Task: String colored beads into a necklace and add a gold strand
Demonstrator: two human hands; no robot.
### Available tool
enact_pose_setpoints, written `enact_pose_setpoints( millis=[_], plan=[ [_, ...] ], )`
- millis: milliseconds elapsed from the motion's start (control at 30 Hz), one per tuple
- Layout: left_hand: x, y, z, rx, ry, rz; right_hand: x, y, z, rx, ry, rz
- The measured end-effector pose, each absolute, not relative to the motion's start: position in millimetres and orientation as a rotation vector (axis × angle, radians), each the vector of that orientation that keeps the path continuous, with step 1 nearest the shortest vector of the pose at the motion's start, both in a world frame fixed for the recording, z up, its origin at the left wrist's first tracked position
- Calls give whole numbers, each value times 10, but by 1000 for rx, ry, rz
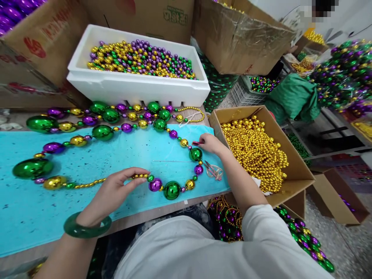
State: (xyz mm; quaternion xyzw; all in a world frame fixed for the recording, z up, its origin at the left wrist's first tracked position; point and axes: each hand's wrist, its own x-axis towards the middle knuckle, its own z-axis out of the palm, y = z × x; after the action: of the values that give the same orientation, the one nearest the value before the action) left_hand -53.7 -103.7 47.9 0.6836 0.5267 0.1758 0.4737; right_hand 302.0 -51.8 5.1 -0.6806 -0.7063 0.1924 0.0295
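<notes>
Pinching bead strand [172, 190] with left hand [114, 190], thumb against index finger, on the run of small gold beads along the near side, just beside a small green bead; gripping small red item [197, 143] in right hand [209, 143], fingers curled in, just past the big green bead at the loop's right end; can't tell what the red item is. Seeing the strand laid out as a wide loop on blue cloth [122, 153], in green, purple and gold, mixed sizes, with the biggest green one at the left end; wearing green bangle [77, 230] on left wrist. Noting scissors [211, 170] on the cloth just beside the loop, on the near side of the right hand; also thin straight piece [174, 161] inside the loop, too fine to identify. Beyond the loop, finding second strand [111, 115] in two close rows, in front of white foam box [136, 87]; inside that, a heap of small mixed beads [139, 58]. To the right, near the right forearm, finding open cardboard box [296, 172] holding gold beads [252, 151].
</notes>
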Motion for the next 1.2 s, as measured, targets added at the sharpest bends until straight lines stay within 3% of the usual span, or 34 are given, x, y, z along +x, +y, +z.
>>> enact_pose_setpoints(
  millis=[100, 267, 500, 1200],
  plan=[
    [-553, -1031, 435, 1513, 1213, 532, 3026, -642, 153, -1912, -1844, 758],
    [-563, -1015, 314, 1251, 1140, 744, 2649, -896, 284, -1171, -1346, 1484],
    [-559, -1041, 375, 1046, 969, 875, 1878, -1016, 306, -827, -1278, 1794],
    [-543, -1055, 368, 1039, 959, 892, 1520, -922, 215, -935, -1272, 1834]
  ],
)
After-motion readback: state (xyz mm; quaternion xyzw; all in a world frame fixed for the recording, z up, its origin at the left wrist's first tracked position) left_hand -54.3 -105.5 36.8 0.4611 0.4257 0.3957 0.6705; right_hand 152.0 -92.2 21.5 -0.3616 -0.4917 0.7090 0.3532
